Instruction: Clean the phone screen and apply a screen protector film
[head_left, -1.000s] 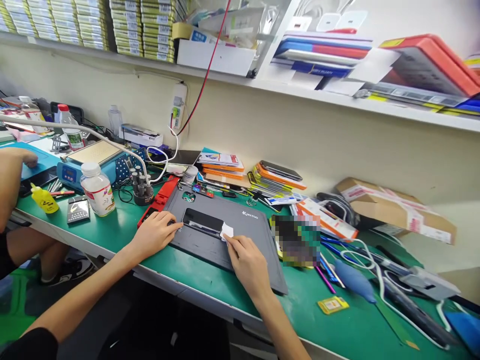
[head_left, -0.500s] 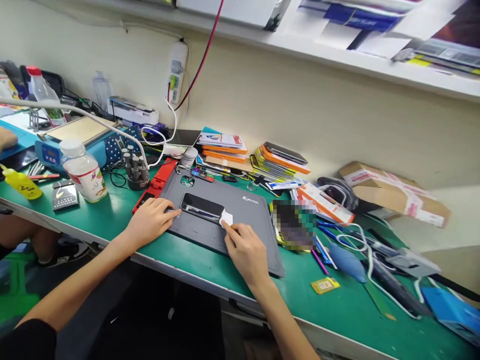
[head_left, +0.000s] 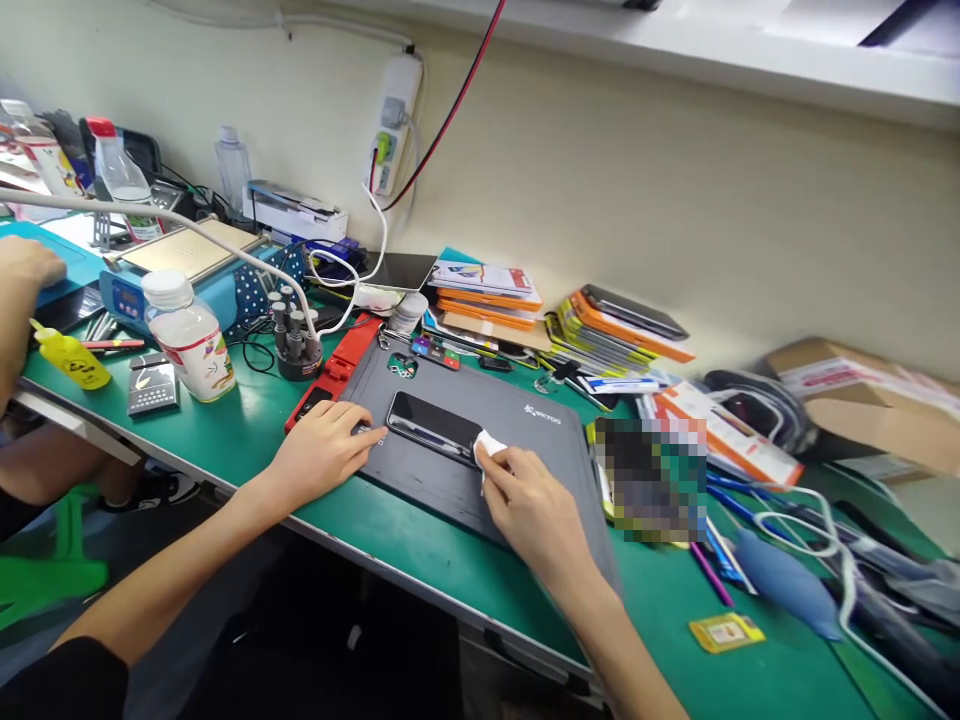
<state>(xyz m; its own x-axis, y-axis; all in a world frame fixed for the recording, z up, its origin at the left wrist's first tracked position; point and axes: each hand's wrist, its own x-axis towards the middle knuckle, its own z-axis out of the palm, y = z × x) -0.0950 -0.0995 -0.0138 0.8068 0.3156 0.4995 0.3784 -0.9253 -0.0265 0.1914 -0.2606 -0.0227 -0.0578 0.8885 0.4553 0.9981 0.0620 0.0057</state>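
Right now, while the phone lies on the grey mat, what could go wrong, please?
The phone lies on the grey mat with no clamp in sight, so a hard push of the white wipe in the right-hand grip might slide it. The yellow squeeze bottle is near the front edge of the green table, so a bump there could perhaps knock it off.

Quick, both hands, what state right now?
Left hand: partly curled at the left end of the glossy black rectangular phone; any grip cannot be told.
Right hand: closed, pinching a small white cloth or paper wipe at the phone's right end.
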